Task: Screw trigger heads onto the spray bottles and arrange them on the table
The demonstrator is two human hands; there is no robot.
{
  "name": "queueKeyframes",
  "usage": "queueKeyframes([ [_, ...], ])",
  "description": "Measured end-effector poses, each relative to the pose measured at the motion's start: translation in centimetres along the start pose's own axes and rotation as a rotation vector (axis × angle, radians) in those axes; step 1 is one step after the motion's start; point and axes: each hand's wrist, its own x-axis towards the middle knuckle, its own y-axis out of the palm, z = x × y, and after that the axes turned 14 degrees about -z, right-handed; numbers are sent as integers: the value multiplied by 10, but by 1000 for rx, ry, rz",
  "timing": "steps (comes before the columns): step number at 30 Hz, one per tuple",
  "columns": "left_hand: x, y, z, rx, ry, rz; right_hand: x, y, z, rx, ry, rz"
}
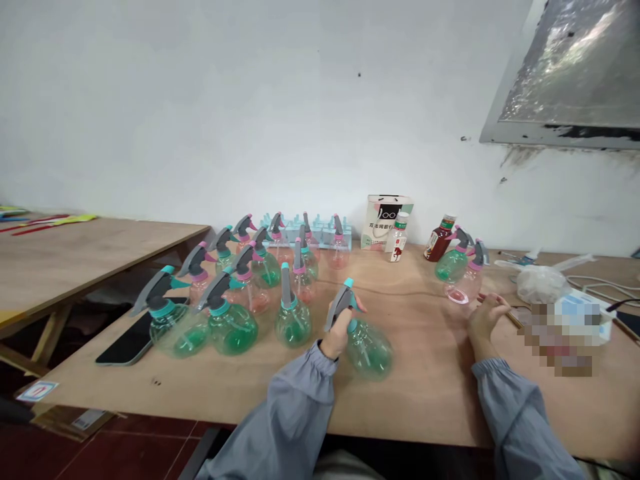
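Observation:
My left hand [337, 333] is wrapped round the neck of a green spray bottle [367, 347] with a grey and teal trigger head, which stands tilted on the plywood table [425, 380]. My right hand [484, 317] rests on the table further right, fingers curled loosely, close to a pink spray bottle [467, 283] lying beside a green one [450, 263]. Whether its fingers hold anything is unclear. Several more green and pink spray bottles [230, 323] stand in rows to the left.
A dark phone [127, 343] lies near the table's left edge. At the back stand a small paper bag [383, 221], a white bottle [397, 239] and a brown bottle [439, 240]. A plastic bag [540, 283] and cables lie at the right. Another table [75, 247] stands left.

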Motion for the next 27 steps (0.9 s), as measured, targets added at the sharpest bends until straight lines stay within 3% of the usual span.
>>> queueKeyframes([
  [5, 2, -2, 4, -14, -10, 33, 2, -1, -2, -5, 16, 15],
  [10, 1, -2, 2, 31, -45, -29, 1, -2, -3, -8, 14, 26],
  [14, 2, 1, -1, 65, -48, 65, 0, -3, -2, -5, 10, 37],
  [19, 2, 0, -2, 55, -34, -47, 0, -4, -3, -17, 9, 61],
  [24, 1, -2, -7, 88, 64, 109, 0, -6, -6, -41, -1, 81],
  [27, -1, -2, -8, 119, 81, 96, 0, -6, -6, -50, -13, 93],
])
